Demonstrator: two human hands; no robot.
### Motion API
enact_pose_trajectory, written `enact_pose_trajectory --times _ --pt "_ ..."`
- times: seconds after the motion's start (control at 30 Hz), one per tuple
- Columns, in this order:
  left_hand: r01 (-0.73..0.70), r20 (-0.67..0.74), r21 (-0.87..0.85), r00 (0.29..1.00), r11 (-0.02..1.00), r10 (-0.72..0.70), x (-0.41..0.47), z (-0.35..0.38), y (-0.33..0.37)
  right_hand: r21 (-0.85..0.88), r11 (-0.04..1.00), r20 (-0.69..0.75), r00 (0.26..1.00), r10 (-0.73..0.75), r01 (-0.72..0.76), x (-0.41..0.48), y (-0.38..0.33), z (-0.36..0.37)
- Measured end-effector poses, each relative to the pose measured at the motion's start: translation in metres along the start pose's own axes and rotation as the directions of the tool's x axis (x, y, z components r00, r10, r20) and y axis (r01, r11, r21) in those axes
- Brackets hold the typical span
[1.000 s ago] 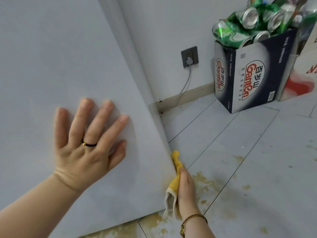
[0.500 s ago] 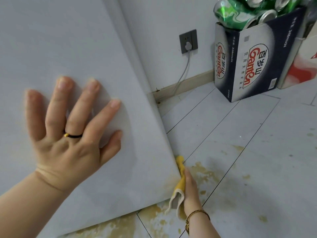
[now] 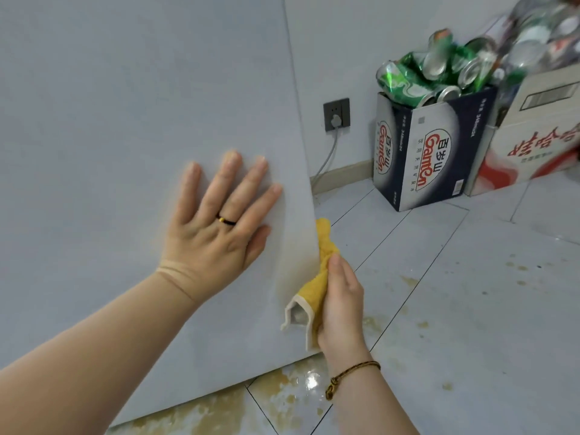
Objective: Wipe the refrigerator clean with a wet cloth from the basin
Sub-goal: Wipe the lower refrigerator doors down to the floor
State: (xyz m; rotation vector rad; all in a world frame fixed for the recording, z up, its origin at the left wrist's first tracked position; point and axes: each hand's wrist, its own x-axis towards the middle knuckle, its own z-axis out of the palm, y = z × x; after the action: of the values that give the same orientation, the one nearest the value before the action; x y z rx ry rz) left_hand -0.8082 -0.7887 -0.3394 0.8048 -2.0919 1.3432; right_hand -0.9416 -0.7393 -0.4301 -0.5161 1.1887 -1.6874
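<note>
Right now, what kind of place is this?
Probably a home kitchen or utility corner: a white refrigerator on a stained tile floor, a wall socket with a plug in it, and a box heaped with empty cans.

Matt panel, terry cloth, glossy tiles

The refrigerator (image 3: 125, 105) side looked smooth and matt; the cloth (image 3: 309, 290) was nubby yellow terry; the floor (image 3: 455, 309) tiles shone, stained; the box (image 3: 433, 152) was printed cardboard.

"Ganten" upside down on dark carton (image 3: 433, 152) of cans
</note>
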Motion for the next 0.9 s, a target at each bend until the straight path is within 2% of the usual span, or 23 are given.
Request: enact_pose_trajectory --times 0.13,0.2,0.27,0.37,0.43,0.5,0.57,0.6,0.67,0.73,0.77,0.8,0.83,0.87,0.9 --pt "0.110 0.059 -0.258 0.993 0.960 -0.098 0.008 -0.034 0.001 -0.007 0.956 -0.066 0.954 -0.292 0.292 -0.031 -0.043 0.032" --pt "0.219 0.073 -0.378 0.976 0.900 -0.207 0.002 -0.059 -0.010 -0.028 0.920 -0.130 0.911 -0.392 0.391 -0.040 -0.058 0.051" --pt "0.325 0.078 -0.414 0.943 0.850 -0.323 -0.020 -0.079 -0.035 -0.060 0.865 -0.184 0.846 -0.500 0.498 -0.049 -0.070 0.078" --pt "0.537 0.132 -0.432 0.832 0.724 -0.539 -0.058 -0.097 -0.077 -0.145 0.766 -0.239 0.729 -0.642 0.627 -0.061 -0.071 0.127" --pt "0.696 0.183 -0.436 0.689 0.570 -0.701 -0.079 -0.107 -0.101 -0.276 0.660 -0.156 0.645 -0.748 0.698 -0.074 -0.057 0.168" --pt "0.790 0.238 -0.424 0.568 0.442 -0.788 -0.100 -0.115 -0.125 -0.415 0.409 0.034 0.463 -0.886 0.813 -0.092 -0.028 0.210" --pt "0.807 0.259 -0.398 0.555 0.436 -0.790 -0.119 -0.118 -0.140 -0.510 0.093 0.294 0.275 -0.915 0.855 -0.101 0.000 0.226" --pt "0.814 0.238 -0.389 0.541 0.431 -0.806 -0.131 -0.121 -0.150 -0.515 -0.094 0.430 0.162 -0.888 0.852 -0.101 0.007 0.229" --pt "0.849 0.228 -0.386 0.467 0.361 -0.854 -0.150 -0.126 -0.165 -0.441 -0.449 0.657 -0.061 -0.751 0.777 -0.088 -0.002 0.210" --pt "0.896 0.229 -0.363 0.353 0.257 -0.907 -0.171 -0.132 -0.185 -0.345 -0.720 0.799 -0.215 -0.562 0.602 -0.068 -0.034 0.186" --pt "0.915 0.234 -0.345 0.300 0.210 -0.925 -0.178 -0.133 -0.192 -0.346 -0.786 0.826 -0.231 -0.514 0.512 -0.055 -0.057 0.171" --pt "0.929 0.242 -0.332 0.252 0.165 -0.937 -0.185 -0.133 -0.198 -0.406 -0.794 0.819 -0.205 -0.536 0.452 -0.045 -0.079 0.160" --pt "0.940 0.259 -0.321 0.207 0.118 -0.943 -0.191 -0.133 -0.203 -0.530 -0.726 0.757 -0.141 -0.638 0.438 -0.039 -0.097 0.154" --pt "0.946 0.281 -0.313 0.181 0.088 -0.943 -0.194 -0.132 -0.205 -0.682 -0.561 0.624 -0.027 -0.781 0.469 -0.037 -0.114 0.151" --pt "0.945 0.296 -0.317 0.180 0.082 -0.938 -0.196 -0.132 -0.206 -0.803 -0.287 0.416 0.146 -0.898 0.523 -0.038 -0.125 0.154"
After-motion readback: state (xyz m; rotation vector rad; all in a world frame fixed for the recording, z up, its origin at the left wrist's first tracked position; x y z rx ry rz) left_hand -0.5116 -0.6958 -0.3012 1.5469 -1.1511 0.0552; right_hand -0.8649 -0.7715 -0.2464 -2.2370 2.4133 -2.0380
